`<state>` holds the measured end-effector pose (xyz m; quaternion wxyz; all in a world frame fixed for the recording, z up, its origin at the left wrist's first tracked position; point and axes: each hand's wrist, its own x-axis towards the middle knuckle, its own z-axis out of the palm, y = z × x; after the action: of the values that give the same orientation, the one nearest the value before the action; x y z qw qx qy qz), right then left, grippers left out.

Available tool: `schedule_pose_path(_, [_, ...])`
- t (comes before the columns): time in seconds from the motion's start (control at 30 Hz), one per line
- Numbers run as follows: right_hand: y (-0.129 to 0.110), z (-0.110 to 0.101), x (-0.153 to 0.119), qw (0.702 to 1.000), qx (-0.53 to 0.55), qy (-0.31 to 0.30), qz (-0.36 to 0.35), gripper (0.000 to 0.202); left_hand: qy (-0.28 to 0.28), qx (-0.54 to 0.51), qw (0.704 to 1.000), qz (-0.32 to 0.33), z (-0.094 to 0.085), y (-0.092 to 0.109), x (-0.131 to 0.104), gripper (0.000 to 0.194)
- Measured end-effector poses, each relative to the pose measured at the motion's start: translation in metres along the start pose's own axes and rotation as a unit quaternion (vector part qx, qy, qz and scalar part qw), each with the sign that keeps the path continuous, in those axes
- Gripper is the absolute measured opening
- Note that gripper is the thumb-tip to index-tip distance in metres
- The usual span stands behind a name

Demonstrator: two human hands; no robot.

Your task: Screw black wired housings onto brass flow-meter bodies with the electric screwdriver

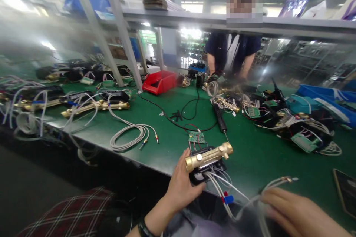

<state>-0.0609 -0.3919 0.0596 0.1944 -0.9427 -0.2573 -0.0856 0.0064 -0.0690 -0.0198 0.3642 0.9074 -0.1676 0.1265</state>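
My left hand (pixel 180 183) grips a black housing (pixel 197 178) at the bench's front edge, its fingers and thumb closed around one end. A brass pipe body (pixel 207 158) lies across the top of that housing. Behind it a small green circuit board (pixel 196 137) rests on the bench, joined by thin wires. Grey cables (pixel 215 185) with red and blue tags run from the housing to the right. My right hand (pixel 292 207), slightly blurred, is closed on these cables, and their metal-tipped ends (pixel 287 179) stick out past its fingers.
An electric screwdriver (pixel 219 117) lies behind the brass body. A red bin (pixel 160 82) stands at the back. Similar brass assemblies (pixel 96 107) lie left, more with boards (pixel 306 141) right. A coiled cable (pixel 130 137) and a phone-like dark slab (pixel 345 192) rest nearby. A person (pixel 233 55) stands opposite.
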Motion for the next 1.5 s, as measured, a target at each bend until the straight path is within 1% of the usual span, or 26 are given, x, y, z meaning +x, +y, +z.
schedule_pose_path(0.07, [-0.022,0.007,0.020,1.000,0.003,0.028,0.003,0.021,0.002,0.017,1.000,0.001,0.007,-0.003,0.005,0.095])
schedule_pose_path(0.13, [-0.046,0.026,0.045,0.998,0.012,0.053,-0.008,0.025,0.015,0.021,1.000,-0.008,0.012,-0.005,0.009,0.096])
schedule_pose_path(0.17, [-0.057,0.038,0.057,0.998,0.012,0.057,-0.013,0.031,0.025,0.020,0.999,-0.012,0.014,-0.006,0.009,0.096])
schedule_pose_path(0.2, [-0.067,0.051,0.067,0.999,0.010,0.051,-0.013,0.037,0.031,0.016,0.999,-0.013,0.015,-0.006,0.010,0.095])
schedule_pose_path(0.23, [-0.075,0.062,0.075,0.999,0.005,0.039,-0.009,0.040,0.034,0.013,0.999,-0.012,0.016,-0.006,0.009,0.093])
schedule_pose_path(0.3, [-0.086,0.081,0.085,1.000,-0.011,0.008,0.003,0.033,0.033,0.006,0.999,-0.008,0.016,-0.006,0.009,0.088])
schedule_pose_path(0.37, [-0.089,0.091,0.088,0.999,-0.039,0.000,0.006,0.031,0.035,-0.001,0.999,-0.006,0.015,-0.004,0.008,0.085])
schedule_pose_path(0.47, [-0.084,0.092,0.090,0.994,-0.106,0.012,0.004,0.029,0.051,-0.012,0.999,-0.009,0.014,-0.002,0.008,0.089])
schedule_pose_path(0.6, [-0.073,0.088,0.093,0.983,-0.184,0.024,-0.007,0.021,0.043,-0.011,0.999,-0.015,0.013,0.001,0.010,0.091])
schedule_pose_path(0.77, [-0.067,0.086,0.097,0.975,-0.208,0.027,-0.071,0.021,0.030,-0.004,0.999,-0.022,0.012,0.002,0.010,0.091])
schedule_pose_path(0.97, [-0.074,0.079,0.105,0.960,-0.267,0.027,-0.085,0.015,0.045,0.000,0.999,-0.019,0.016,0.000,0.008,0.090])
schedule_pose_path(1.1, [-0.089,0.088,0.100,0.950,-0.281,0.044,-0.130,0.016,0.052,0.003,0.999,-0.015,0.016,0.002,0.008,0.088])
schedule_pose_path(1.2, [-0.095,0.097,0.092,0.950,-0.285,0.070,-0.110,0.019,0.049,0.004,0.999,-0.019,0.016,0.002,0.007,0.086])
schedule_pose_path(1.27, [-0.091,0.099,0.089,0.955,-0.270,0.077,-0.095,0.019,0.048,0.004,0.999,-0.021,0.015,0.002,0.008,0.088])
schedule_pose_path(1.43, [-0.072,0.091,0.094,0.972,-0.224,0.044,-0.057,0.018,0.042,0.008,0.999,-0.020,0.015,0.002,0.009,0.090])
schedule_pose_path(1.5, [-0.069,0.091,0.098,0.973,-0.223,0.047,-0.036,0.019,0.043,0.008,0.999,-0.020,0.016,0.002,0.009,0.090])
